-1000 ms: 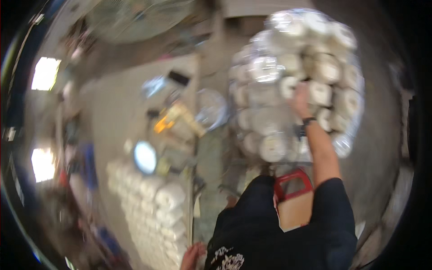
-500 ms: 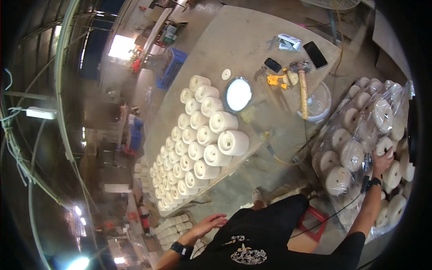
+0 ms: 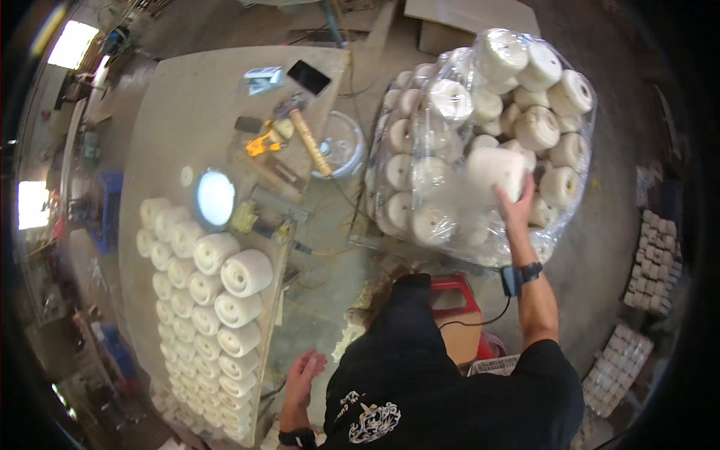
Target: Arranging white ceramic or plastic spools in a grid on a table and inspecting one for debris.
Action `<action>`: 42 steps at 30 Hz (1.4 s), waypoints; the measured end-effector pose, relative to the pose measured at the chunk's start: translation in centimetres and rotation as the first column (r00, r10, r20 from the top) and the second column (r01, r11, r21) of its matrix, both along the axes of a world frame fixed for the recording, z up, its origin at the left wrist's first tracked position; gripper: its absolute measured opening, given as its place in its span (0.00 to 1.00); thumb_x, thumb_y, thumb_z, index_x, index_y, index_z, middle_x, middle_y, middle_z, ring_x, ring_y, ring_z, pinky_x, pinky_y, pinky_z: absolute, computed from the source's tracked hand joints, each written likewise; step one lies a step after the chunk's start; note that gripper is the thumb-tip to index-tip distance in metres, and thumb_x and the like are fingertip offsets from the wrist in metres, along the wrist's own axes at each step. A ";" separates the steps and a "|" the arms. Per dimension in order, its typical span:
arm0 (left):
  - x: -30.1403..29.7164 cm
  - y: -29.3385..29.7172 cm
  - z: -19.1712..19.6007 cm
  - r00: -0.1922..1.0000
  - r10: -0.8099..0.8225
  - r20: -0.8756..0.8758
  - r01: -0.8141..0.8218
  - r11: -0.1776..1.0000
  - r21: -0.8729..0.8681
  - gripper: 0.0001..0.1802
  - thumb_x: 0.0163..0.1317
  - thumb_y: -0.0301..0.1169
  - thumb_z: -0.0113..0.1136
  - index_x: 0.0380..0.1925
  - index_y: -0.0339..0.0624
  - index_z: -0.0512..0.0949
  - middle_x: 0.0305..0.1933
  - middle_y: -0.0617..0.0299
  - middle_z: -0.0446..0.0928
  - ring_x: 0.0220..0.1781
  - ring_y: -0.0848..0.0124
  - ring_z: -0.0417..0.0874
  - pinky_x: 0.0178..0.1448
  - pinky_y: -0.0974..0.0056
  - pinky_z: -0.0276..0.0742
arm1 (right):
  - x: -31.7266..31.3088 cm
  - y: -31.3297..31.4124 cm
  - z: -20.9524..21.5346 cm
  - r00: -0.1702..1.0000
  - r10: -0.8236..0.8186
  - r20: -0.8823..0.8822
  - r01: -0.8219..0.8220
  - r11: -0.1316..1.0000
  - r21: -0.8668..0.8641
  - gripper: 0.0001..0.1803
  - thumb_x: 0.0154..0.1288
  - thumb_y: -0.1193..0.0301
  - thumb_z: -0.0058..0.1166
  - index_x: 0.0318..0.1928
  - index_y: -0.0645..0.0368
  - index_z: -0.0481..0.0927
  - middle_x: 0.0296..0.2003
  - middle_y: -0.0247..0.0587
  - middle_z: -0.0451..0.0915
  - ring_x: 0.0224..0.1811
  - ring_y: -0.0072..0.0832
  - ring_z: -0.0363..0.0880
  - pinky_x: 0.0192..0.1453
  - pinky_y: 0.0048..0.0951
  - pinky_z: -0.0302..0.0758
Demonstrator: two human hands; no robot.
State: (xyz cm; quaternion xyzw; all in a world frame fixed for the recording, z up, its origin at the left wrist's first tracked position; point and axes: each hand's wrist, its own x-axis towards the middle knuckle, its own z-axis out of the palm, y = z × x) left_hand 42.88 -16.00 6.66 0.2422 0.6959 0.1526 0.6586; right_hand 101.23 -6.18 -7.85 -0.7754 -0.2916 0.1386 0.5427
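My right hand (image 3: pixel 517 206) grips a thick white cylindrical piece (image 3: pixel 493 171), somewhat blurred, over a plastic-wrapped pile. In that pile, under torn clear plastic film (image 3: pixel 450 161), lie many similar white cylinders (image 3: pixel 537 127) with holes in their centres. Near the table's front edge my left hand (image 3: pixel 306 369) hangs with fingers stretched out, holding nothing. Rows of white cylinders (image 3: pixel 247 273) stand on the left part of the table (image 3: pixel 161 112), their holed faces turned toward me.
Beyond the rows lie a round white lamp or mirror (image 3: pixel 216 198), a power tool (image 3: pixel 266 223), a hammer (image 3: pixel 310 142), an orange tool (image 3: pixel 262 142) and a phone (image 3: pixel 309 77). A clear bucket (image 3: pixel 345 146) stands beside the table, a red stool (image 3: pixel 454 296) near me.
My view has swung right toward the wrapped pile. My right hand, earlier reaching onto a cylinder in the pile, now has one lifted. My left hand still holds nothing.
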 end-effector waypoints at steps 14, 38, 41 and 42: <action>8.1 7.9 -1.5 0.823 0.129 0.552 -0.167 0.986 0.019 0.57 0.57 0.57 0.68 0.77 0.46 0.48 0.77 0.53 0.57 0.77 0.55 0.60 0.78 0.45 0.57 | -24.7 -1.0 9.6 -0.011 0.677 -0.735 -0.795 0.440 0.417 0.55 0.55 0.64 0.73 0.77 0.55 0.49 0.69 0.43 0.62 0.71 0.33 0.61 0.74 0.36 0.60; -0.5 -3.4 -5.2 0.800 0.598 -0.047 -0.597 0.786 -0.160 0.40 0.60 0.56 0.65 0.67 0.51 0.65 0.62 0.57 0.73 0.57 0.58 0.79 0.53 0.48 0.79 | -3.0 4.2 -1.8 0.638 0.596 -0.488 -0.668 0.112 -0.736 0.41 0.51 0.42 0.67 0.54 0.63 0.82 0.55 0.57 0.81 0.55 0.48 0.80 0.60 0.42 0.73; -0.9 -4.6 -6.5 0.807 0.590 -0.041 -0.590 0.799 -0.118 0.41 0.60 0.54 0.66 0.68 0.51 0.63 0.64 0.56 0.71 0.58 0.56 0.79 0.53 0.46 0.79 | -5.2 6.2 3.2 0.656 0.570 -0.494 -0.649 0.092 -0.755 0.44 0.53 0.38 0.64 0.59 0.61 0.78 0.58 0.59 0.78 0.58 0.47 0.78 0.66 0.42 0.70; -1.0 -4.8 -6.7 0.818 0.574 -0.034 -0.575 0.813 -0.089 0.41 0.60 0.53 0.66 0.69 0.51 0.61 0.65 0.55 0.70 0.58 0.55 0.79 0.53 0.46 0.79 | -5.6 6.4 3.5 0.653 0.562 -0.508 -0.655 0.083 -0.751 0.45 0.54 0.36 0.62 0.61 0.60 0.76 0.60 0.60 0.77 0.59 0.46 0.77 0.67 0.41 0.69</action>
